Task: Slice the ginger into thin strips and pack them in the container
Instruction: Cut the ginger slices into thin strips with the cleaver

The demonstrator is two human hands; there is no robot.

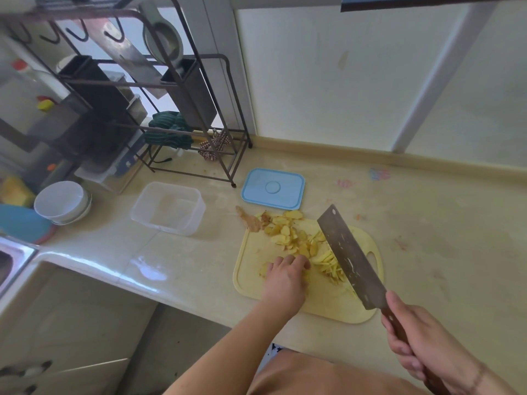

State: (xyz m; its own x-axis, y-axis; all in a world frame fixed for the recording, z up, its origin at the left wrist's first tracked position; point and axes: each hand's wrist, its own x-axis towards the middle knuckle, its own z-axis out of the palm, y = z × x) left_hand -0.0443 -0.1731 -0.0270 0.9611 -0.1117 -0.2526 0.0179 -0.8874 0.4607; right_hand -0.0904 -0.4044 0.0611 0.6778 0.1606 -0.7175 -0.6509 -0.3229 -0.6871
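Nearest, at 5 o'clock, right hand [422,349] clamps cleaver [352,258] handle; left hand [285,276] curls over ginger slices [288,235] on cutting board [251,260]. Strips [330,265] judged light, damp, brittle: gather by pinching. Container [168,208] at 10 o'clock, unfilled

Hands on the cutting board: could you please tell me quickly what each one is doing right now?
Left hand: fingers curled down on the pale yellow ginger slices.
Right hand: grips the wooden-handled steel cleaver.
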